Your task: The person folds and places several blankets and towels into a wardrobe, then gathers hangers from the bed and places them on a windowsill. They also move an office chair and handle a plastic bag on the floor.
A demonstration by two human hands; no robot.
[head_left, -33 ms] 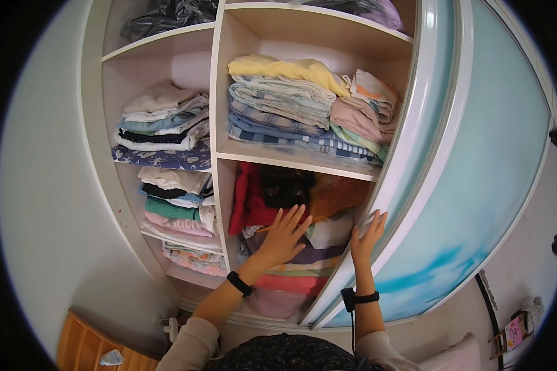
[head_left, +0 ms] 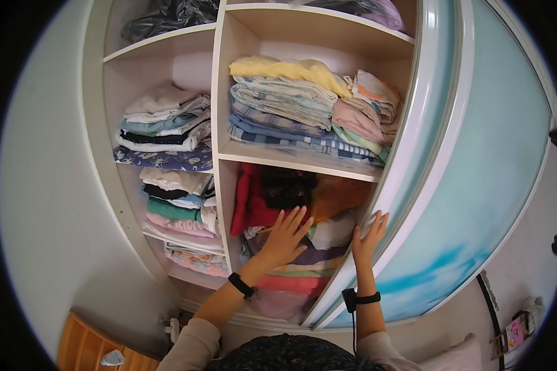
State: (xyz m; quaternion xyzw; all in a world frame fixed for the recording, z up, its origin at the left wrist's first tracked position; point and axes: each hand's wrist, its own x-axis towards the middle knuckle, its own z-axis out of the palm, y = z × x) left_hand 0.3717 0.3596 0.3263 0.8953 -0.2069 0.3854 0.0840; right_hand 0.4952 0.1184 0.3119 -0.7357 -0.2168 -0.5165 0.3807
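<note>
My left hand [head_left: 284, 238] is open, fingers spread, at the front of a packed lower wardrobe compartment; I cannot tell whether it presses on the cloth. Around it are a red cloth [head_left: 244, 204], a black patterned cloth [head_left: 288, 187], an orange-brown cloth [head_left: 337, 196] and a pale bundle [head_left: 331, 232]. Beneath the hand, a folded purple cloth [head_left: 322, 256] and a coral-red one [head_left: 297, 284] show in part. My right hand [head_left: 368, 238] rests with outstretched fingers on the white-framed edge of the sliding door [head_left: 476, 204], gripping nothing. Each wrist wears a black band.
Folded blue checked bedding [head_left: 278, 117] under a yellow cloth [head_left: 288, 67] fills the shelf above. Stacks of folded clothes [head_left: 164, 120] stand in the left column, past a white upright divider [head_left: 217, 93]. A slatted wooden piece [head_left: 93, 343] is at lower left, a pink cushion [head_left: 458, 355] at lower right.
</note>
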